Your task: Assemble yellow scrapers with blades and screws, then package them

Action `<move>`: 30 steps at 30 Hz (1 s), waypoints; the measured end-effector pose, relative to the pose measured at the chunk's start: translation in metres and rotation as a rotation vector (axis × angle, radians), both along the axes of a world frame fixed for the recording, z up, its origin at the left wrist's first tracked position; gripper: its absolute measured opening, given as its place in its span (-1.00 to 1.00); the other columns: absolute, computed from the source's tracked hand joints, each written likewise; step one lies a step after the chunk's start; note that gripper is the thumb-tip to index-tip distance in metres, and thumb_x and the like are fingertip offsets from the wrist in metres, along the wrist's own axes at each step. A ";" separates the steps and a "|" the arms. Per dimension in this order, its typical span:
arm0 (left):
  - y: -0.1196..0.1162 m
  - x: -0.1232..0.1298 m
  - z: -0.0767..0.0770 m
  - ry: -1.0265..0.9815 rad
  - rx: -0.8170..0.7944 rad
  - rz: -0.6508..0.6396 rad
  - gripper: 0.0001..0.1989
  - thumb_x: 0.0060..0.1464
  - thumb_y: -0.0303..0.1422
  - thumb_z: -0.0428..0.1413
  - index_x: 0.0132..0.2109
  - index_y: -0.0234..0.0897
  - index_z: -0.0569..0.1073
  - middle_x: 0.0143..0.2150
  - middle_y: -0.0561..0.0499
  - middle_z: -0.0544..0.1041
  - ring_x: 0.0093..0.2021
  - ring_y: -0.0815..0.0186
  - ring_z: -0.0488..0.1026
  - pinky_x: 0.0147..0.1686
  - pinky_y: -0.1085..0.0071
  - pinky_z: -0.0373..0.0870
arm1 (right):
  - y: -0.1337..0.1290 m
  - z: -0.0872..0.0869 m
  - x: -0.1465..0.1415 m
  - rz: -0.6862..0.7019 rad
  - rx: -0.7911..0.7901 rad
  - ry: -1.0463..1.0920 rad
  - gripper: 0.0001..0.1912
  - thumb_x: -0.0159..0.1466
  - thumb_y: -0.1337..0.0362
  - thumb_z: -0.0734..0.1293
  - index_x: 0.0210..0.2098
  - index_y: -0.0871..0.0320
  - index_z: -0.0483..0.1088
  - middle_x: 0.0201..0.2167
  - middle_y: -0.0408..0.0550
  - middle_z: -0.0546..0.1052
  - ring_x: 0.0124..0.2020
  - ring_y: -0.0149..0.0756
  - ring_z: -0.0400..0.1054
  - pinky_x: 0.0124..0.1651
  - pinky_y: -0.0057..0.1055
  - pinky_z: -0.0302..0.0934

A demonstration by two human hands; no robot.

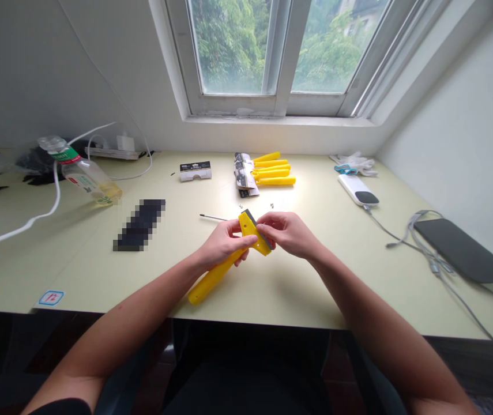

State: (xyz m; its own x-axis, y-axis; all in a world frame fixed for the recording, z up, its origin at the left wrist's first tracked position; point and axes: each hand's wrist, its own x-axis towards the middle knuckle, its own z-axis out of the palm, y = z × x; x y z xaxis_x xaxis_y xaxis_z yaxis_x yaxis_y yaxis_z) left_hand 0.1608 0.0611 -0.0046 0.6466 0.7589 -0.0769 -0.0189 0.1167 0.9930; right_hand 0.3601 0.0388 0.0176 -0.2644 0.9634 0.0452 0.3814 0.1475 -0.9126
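A yellow scraper (214, 280) slants over the table's front, its handle pointing down and left. My left hand (222, 245) is closed around it just below the wide head, thumb lying on the face. Along the head's far right edge runs a dark grey blade (249, 215). My right hand (287, 233) pinches this blade near its middle; the fingertips partly cover it. Behind my left hand lies a thin-shafted screwdriver (212, 217), its handle hidden. Small metal pieces (272, 205), too small to make out fully, rest just beyond my hands.
Several yellow-handled scrapers (272, 173) in card packaging lie at the back, beside a black-and-white card (195, 171). On the left are a pixelated dark object (139, 225) and a tilted bottle (86, 176). A power bank (357, 190), cables and a black pad (466, 249) lie right.
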 end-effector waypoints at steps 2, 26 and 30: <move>0.000 0.000 -0.001 -0.003 0.008 0.000 -0.62 0.08 -0.17 0.25 -0.10 -0.36 0.42 -0.32 -0.03 0.48 -0.57 0.44 0.40 -0.65 0.50 0.33 | 0.000 0.000 0.001 0.016 -0.009 0.016 -0.81 0.28 0.21 0.30 -0.36 0.15 0.50 -0.59 -0.15 0.46 -0.56 -0.37 0.34 -0.45 -0.41 0.22; 0.004 -0.002 -0.004 0.053 0.071 -0.011 -0.58 0.06 -0.09 0.25 -0.13 -0.36 0.41 -0.36 -0.02 0.46 -0.58 0.45 0.37 -0.69 0.53 0.31 | 0.005 -0.007 -0.002 -0.002 -0.132 0.188 -0.74 0.21 0.10 0.41 -0.36 0.21 0.52 -0.58 -0.14 0.49 -0.59 -0.42 0.34 -0.53 -0.46 0.24; 0.000 -0.002 -0.001 0.067 0.110 0.067 -0.42 0.06 -0.15 0.26 0.14 -0.22 0.24 -0.26 -0.03 0.50 -0.58 0.41 0.43 -0.68 0.52 0.33 | 0.004 -0.003 -0.002 -0.004 -0.131 0.176 -0.76 0.21 0.13 0.39 -0.37 0.21 0.51 -0.65 -0.17 0.44 -0.61 -0.42 0.33 -0.53 -0.46 0.23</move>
State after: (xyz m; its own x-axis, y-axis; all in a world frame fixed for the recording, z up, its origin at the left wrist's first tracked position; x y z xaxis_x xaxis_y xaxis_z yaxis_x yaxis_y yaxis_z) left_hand 0.1586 0.0606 -0.0059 0.5908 0.8062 -0.0323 0.0440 0.0078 0.9990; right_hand 0.3586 0.0424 0.0144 -0.2597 0.9651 -0.0350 0.2149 0.0224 -0.9764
